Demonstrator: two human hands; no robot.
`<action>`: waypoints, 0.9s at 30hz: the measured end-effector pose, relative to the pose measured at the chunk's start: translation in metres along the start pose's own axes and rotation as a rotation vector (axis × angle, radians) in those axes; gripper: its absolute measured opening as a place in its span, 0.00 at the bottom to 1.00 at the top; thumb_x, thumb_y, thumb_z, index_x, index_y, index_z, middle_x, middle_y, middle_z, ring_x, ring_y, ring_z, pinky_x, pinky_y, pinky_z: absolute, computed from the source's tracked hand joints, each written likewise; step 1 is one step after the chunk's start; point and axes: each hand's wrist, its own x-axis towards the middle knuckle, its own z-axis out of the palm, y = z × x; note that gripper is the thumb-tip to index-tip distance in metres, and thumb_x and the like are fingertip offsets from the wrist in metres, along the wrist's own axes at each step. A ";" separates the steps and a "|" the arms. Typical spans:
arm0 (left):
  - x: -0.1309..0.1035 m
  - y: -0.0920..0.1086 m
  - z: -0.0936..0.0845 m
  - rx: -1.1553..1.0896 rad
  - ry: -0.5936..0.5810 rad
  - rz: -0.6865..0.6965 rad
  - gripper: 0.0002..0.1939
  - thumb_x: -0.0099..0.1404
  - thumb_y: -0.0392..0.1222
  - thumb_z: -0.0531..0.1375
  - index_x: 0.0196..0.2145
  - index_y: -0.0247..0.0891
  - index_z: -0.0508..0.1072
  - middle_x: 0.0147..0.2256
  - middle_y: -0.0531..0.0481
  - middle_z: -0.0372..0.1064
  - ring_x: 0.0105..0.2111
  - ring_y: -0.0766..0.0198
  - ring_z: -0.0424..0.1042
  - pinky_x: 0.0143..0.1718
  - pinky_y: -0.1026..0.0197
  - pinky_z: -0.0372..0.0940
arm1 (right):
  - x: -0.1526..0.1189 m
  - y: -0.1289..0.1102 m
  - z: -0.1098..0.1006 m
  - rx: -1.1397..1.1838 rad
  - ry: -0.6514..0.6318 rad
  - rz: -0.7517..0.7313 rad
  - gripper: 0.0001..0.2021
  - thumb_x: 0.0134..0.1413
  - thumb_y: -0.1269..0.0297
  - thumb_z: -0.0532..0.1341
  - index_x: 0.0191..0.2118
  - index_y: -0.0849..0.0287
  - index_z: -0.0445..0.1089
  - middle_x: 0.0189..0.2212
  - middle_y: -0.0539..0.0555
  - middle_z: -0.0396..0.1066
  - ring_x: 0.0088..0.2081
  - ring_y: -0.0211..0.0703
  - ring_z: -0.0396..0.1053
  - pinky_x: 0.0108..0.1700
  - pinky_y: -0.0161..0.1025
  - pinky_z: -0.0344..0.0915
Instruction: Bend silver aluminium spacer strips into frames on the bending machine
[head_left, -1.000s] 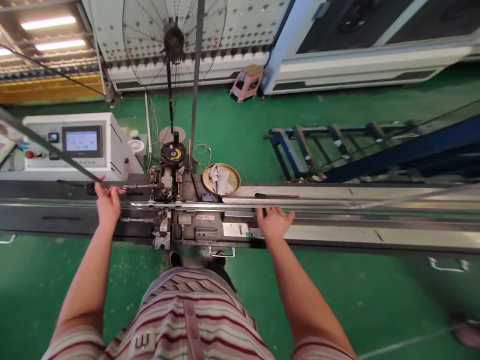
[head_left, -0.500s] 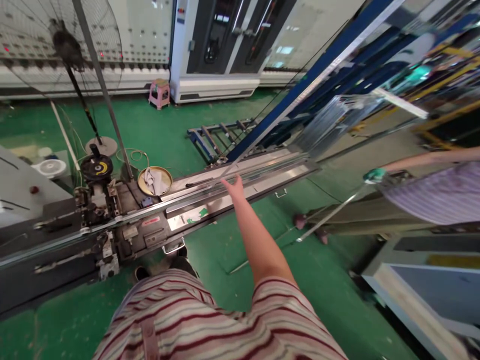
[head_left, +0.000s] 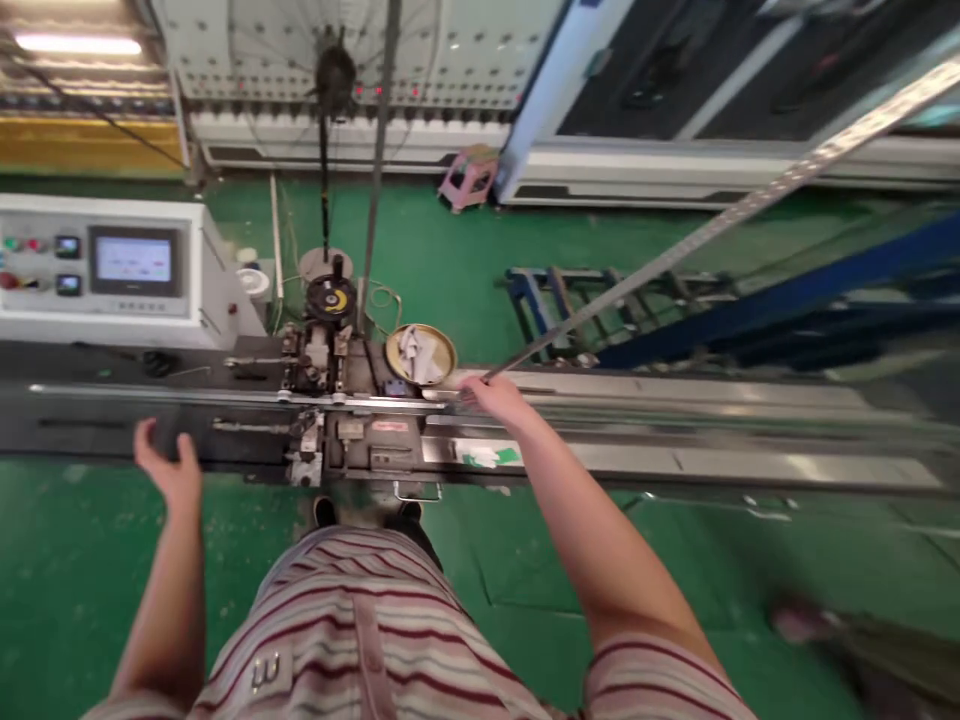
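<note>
My left hand (head_left: 174, 472) hovers at the front edge of the dark machine bed (head_left: 67, 430), thumb and fingers apart, holding nothing. Over the long track, my right hand (head_left: 499, 398) has its fingers curled round the lower end of a long perforated metal strip (head_left: 675, 250), which slants up to the right. Blur partly hides the fingertips. Left of this hand, a thin silver bar (head_left: 187, 396) runs along the bed through the roller and clamp unit (head_left: 315, 365). A round tray (head_left: 451, 350) with white scraps sits just behind the track.
A control panel with a screen (head_left: 135, 262) stands at the left rear. Behind the bench are a fan pole (head_left: 324, 190), a pink stool (head_left: 470, 180) and a blue roller frame (head_left: 536, 305). A person's leg and shoe (head_left: 802, 620) appear blurred at the lower right.
The view has swung left, bringing the control panel and my left hand into sight. My right hand has gone from outstretched fingers to closed on the strip's end.
</note>
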 end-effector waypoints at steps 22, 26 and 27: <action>-0.098 -0.122 -0.064 0.006 0.024 -0.320 0.21 0.68 0.45 0.59 0.57 0.41 0.70 0.56 0.40 0.69 0.59 0.51 0.66 0.65 0.45 0.57 | -0.057 -0.175 0.305 -0.363 -0.283 -0.466 0.16 0.60 0.65 0.55 0.41 0.59 0.83 0.35 0.54 0.81 0.39 0.45 0.78 0.49 0.38 0.70; -0.059 -0.114 -0.051 -0.135 -0.022 -0.382 0.25 0.65 0.44 0.61 0.60 0.41 0.68 0.60 0.38 0.65 0.63 0.50 0.63 0.66 0.45 0.55 | -0.062 -0.197 0.345 -0.280 -0.298 -0.492 0.17 0.60 0.65 0.54 0.39 0.57 0.83 0.33 0.52 0.80 0.41 0.43 0.78 0.52 0.37 0.69; -0.045 -0.110 -0.046 -0.228 -0.012 -0.447 0.28 0.64 0.42 0.63 0.61 0.41 0.67 0.62 0.38 0.63 0.64 0.51 0.61 0.67 0.46 0.54 | -0.062 -0.200 0.349 -0.256 -0.302 -0.488 0.17 0.60 0.65 0.54 0.39 0.57 0.83 0.32 0.52 0.80 0.41 0.43 0.78 0.52 0.37 0.69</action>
